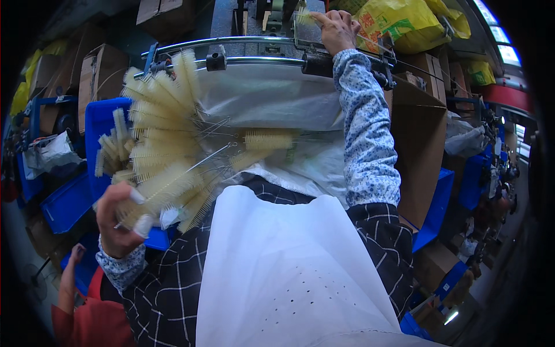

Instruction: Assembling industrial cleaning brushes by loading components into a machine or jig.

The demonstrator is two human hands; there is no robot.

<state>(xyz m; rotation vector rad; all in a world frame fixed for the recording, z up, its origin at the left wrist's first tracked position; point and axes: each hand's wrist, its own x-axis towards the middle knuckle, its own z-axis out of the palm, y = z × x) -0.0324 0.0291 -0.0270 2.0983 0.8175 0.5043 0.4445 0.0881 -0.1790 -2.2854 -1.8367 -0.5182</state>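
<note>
At near left, the left hand [122, 218] curls its fingers around a brush [166, 186], apparently leaving its stem [209, 157] free, while the right hand [338, 30] meets a tuft [303, 16] at the far machine [278, 26], grip unclear.

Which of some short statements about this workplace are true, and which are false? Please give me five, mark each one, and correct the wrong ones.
1. The left hand holds a twisted-wire brush by its bristled part. True.
2. The yellow plastic bag lies to the right of the right hand. True.
3. The right hand rests on the person's lap. False: it is at the top of the picture, past the metal rods.
4. The person's apron is red. False: it is white.
5. A co-worker in red clothing is at the lower left. True.
</note>
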